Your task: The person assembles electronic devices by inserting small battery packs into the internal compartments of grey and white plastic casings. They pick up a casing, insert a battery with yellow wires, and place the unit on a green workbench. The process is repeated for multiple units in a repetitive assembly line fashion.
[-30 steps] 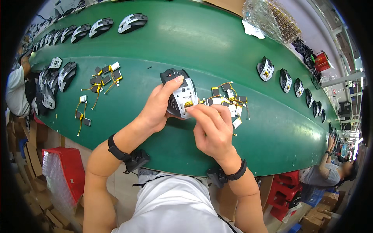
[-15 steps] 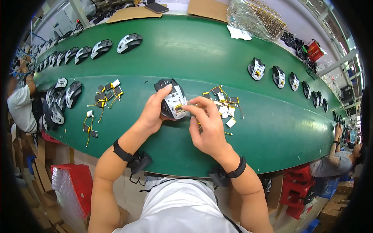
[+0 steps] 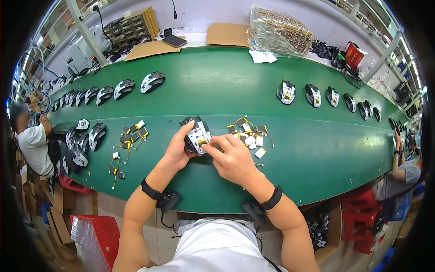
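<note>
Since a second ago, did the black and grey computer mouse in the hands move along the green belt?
Cannot tell: the black and grey computer mouse remains beside the small yellow-wired parts; only the camera shifted.

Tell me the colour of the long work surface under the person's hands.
Green: the long conveyor-like table top is plain green, shown in the head view.

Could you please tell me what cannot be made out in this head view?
- Underside of the black-and-grey computer mouse shell: covered by the left hand.
- Small yellow-wired part under the right hand fingers: too small.
- Loose yellow-wired components: too small to identify.
</note>
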Demonstrator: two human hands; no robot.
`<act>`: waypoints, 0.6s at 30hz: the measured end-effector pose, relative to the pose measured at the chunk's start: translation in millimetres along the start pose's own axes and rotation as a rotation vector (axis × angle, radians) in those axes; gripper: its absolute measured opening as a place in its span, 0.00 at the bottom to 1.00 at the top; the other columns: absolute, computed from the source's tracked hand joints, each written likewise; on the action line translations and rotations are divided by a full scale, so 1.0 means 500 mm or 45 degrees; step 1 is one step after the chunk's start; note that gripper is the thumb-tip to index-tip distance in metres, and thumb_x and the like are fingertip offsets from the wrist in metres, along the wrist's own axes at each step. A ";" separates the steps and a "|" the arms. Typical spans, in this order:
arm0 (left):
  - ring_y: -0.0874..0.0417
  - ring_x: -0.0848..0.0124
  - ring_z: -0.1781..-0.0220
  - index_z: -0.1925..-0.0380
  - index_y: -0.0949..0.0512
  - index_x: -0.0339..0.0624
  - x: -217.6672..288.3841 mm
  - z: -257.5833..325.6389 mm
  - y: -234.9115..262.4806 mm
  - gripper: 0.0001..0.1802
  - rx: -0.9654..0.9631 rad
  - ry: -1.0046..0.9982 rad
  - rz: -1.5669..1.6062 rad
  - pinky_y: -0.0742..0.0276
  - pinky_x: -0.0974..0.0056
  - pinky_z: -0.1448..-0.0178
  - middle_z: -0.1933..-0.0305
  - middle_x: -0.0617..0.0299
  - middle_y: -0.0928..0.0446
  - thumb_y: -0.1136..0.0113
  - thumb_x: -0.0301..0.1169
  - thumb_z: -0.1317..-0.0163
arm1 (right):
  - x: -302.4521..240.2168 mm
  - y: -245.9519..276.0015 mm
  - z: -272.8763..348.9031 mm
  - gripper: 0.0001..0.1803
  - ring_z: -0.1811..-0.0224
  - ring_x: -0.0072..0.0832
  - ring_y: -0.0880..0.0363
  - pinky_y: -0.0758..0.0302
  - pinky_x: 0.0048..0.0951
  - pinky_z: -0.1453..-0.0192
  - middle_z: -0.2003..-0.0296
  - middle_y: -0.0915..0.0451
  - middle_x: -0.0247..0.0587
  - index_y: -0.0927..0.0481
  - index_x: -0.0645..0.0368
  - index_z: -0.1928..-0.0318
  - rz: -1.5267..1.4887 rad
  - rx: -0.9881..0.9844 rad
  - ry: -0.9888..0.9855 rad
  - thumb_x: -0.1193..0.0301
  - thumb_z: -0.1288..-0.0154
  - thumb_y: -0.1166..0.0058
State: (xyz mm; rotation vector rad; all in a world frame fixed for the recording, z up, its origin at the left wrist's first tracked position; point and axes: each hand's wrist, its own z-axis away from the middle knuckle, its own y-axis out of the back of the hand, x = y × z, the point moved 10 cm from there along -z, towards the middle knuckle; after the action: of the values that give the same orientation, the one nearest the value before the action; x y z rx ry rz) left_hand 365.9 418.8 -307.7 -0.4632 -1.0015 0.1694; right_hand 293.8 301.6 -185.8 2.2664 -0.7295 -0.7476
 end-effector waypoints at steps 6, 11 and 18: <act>0.13 0.72 0.63 0.54 0.22 0.44 0.020 0.010 -0.021 0.22 -0.067 -0.074 -0.019 0.16 0.65 0.66 0.61 0.60 0.15 0.50 0.51 0.29 | -0.004 0.004 -0.001 0.23 0.61 0.36 0.23 0.24 0.34 0.60 0.59 0.22 0.38 0.17 0.58 0.56 -0.056 0.084 0.009 0.84 0.58 0.41; 0.12 0.70 0.60 0.53 0.22 0.43 0.033 0.020 -0.036 0.21 -0.177 -0.112 -0.053 0.13 0.63 0.63 0.59 0.59 0.16 0.50 0.49 0.28 | 0.004 0.005 0.001 0.19 0.60 0.34 0.23 0.24 0.34 0.60 0.60 0.23 0.37 0.17 0.58 0.59 -0.171 0.107 0.027 0.82 0.56 0.40; 0.13 0.70 0.61 0.54 0.21 0.42 0.016 0.017 -0.002 0.21 -0.030 -0.069 -0.060 0.14 0.64 0.59 0.59 0.58 0.15 0.50 0.48 0.28 | -0.010 -0.032 0.005 0.24 0.60 0.34 0.25 0.28 0.35 0.61 0.57 0.24 0.37 0.18 0.57 0.52 -0.001 -0.047 -0.068 0.81 0.56 0.41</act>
State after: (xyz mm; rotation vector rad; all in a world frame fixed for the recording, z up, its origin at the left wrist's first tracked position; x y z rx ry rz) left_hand 363.1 423.0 -297.2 -0.4585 -1.0672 0.1284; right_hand 293.6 314.1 -197.2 2.2216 -0.7338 -0.8183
